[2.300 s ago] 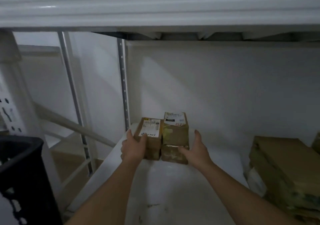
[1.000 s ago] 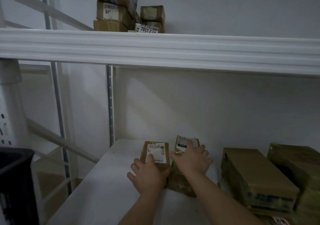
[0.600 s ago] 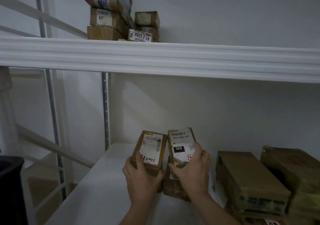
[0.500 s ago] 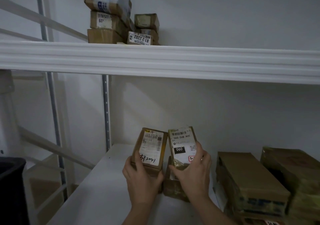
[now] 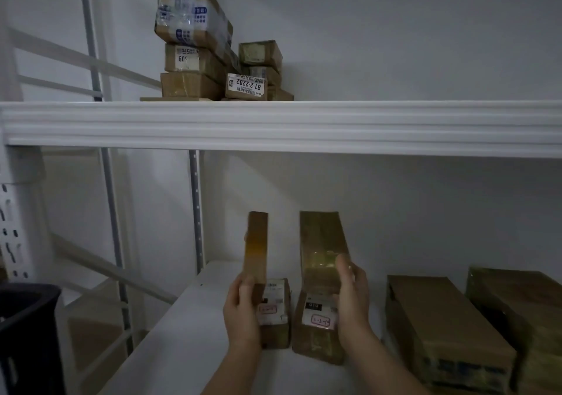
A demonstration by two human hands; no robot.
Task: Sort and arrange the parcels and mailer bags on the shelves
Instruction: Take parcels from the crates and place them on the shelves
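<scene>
Half a second back I had both top boxes tipped label-up on their stacks; now I've lifted them clear and stood them on end, so two lower boxes show their labels and the pair can go elsewhere. My left hand has its grip curled round the narrow box, held above the lower shelf. My right hand pinches the wider box by its lower end.

A single head-worn camera looked forward and slightly upward at the white shelving, close to the lower shelf, with the upper shelf edge crossing mid-frame.
</scene>
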